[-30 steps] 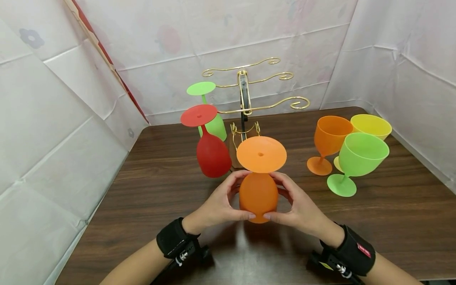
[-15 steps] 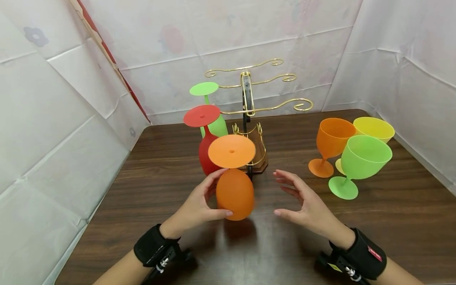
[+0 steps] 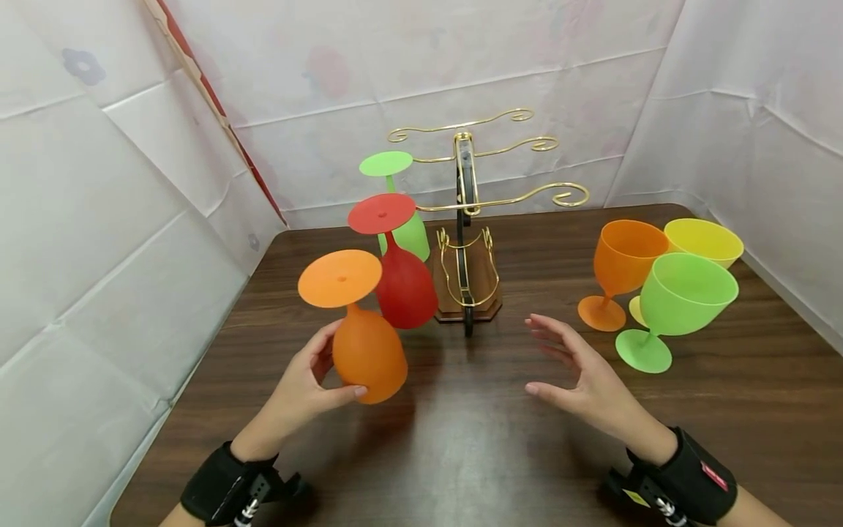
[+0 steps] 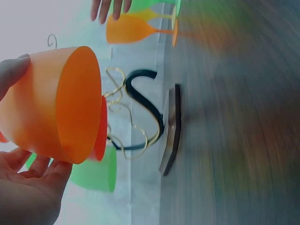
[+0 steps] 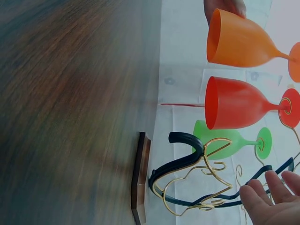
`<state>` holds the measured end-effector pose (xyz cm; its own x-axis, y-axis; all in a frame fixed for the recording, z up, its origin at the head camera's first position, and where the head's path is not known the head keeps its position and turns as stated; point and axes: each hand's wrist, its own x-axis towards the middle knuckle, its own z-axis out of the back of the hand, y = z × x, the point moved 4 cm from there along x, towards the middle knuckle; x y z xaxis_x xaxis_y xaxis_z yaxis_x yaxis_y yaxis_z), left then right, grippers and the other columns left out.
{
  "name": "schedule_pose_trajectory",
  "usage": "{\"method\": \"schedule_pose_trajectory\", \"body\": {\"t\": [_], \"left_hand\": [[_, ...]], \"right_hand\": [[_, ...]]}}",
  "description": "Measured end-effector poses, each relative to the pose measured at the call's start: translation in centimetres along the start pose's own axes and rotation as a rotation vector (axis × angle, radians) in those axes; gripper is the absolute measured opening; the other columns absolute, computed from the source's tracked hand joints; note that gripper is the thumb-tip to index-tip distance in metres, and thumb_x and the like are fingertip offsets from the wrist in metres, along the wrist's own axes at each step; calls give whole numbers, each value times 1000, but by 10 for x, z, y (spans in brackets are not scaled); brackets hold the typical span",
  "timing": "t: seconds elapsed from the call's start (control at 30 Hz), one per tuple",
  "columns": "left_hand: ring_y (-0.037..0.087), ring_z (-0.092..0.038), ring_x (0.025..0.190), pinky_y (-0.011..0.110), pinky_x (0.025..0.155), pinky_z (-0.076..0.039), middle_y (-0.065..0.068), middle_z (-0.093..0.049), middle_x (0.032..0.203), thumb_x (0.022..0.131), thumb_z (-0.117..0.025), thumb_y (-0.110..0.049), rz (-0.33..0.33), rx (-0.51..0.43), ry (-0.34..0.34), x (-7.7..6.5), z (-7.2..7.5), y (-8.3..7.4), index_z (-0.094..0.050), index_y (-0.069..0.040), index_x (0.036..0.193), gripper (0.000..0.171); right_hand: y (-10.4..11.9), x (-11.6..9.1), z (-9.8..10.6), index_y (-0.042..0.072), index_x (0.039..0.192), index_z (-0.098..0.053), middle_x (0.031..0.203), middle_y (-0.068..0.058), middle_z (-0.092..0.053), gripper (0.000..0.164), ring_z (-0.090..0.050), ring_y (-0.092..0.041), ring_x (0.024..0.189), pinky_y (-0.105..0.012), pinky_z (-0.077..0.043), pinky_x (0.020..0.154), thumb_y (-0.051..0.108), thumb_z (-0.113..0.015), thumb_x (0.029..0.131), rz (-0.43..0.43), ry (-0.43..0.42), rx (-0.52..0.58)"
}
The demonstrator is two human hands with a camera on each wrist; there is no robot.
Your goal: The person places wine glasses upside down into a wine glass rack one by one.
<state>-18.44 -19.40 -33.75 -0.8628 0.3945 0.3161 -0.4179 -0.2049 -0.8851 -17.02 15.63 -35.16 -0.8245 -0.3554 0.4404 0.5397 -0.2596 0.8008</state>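
My left hand (image 3: 299,380) grips an orange goblet (image 3: 369,355) by its bowl, thumb on the near side and fingers behind. The goblet is upside down, foot uppermost, in front of a wine glass rack (image 3: 465,176) and a little to its left. In the left wrist view the mouth of the orange goblet (image 4: 78,105) faces the tabletop. A red goblet (image 3: 405,285) and a green goblet (image 3: 413,236) hang inverted from the rack's left side, just behind the held one. My right hand (image 3: 586,380) holds nothing, fingers loosely bent, right of the rack.
On the right of the table (image 3: 500,439), an orange goblet (image 3: 619,256), a yellow goblet (image 3: 714,241) and a light green goblet (image 3: 685,293) stand upright close together. The rack's gold arms (image 3: 527,196) reach out to the right. White sheeting (image 3: 316,110) surrounds the table.
Both hands held the inverted orange goblet in front of the rack. The right hand has let go and moved right; the left hand has carried the goblet left.
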Motion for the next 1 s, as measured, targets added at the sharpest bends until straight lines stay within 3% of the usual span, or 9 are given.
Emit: {"method": "schedule_pose_trajectory", "body": {"t": [0.3, 0.5, 0.73, 1.0], "left_hand": [[13, -54, 109, 19, 93, -46, 3, -52, 128, 74, -72, 12, 5, 25, -63, -8, 15, 3, -38, -3, 138, 74], [12, -54, 107, 17, 91, -46, 2, -52, 126, 74, -70, 14, -10, 38, -96, -2, 26, 9, -38, -1, 138, 73], [14, -50, 112, 16, 92, -44, 6, -47, 132, 82, -72, -4, 155, 75, -132, 18, 42, 22, -34, -9, 142, 71], [18, -46, 117, 19, 94, -44, 9, -42, 138, 85, -71, -18, 253, 55, -188, 47, 58, 36, -28, -12, 145, 74]], "right_hand": [[-1, -2, 0, 13, 143, -34, 141, -8, -41, 78, -42, -9, 125, -12, -36, 99, -1, -74, 78, -19, 4, -8], [0, -1, -1, 15, 143, -35, 141, -13, -41, 77, -42, -5, 125, -11, -36, 99, 0, -74, 78, -19, 6, -3], [0, -1, -2, 11, 143, -35, 141, -8, -42, 75, -42, -9, 126, -11, -36, 99, 0, -74, 79, -23, 7, -8], [-1, -1, -3, 14, 143, -35, 141, -15, -42, 74, -42, -11, 126, -11, -35, 99, 2, -73, 80, -31, 13, -6]]}}
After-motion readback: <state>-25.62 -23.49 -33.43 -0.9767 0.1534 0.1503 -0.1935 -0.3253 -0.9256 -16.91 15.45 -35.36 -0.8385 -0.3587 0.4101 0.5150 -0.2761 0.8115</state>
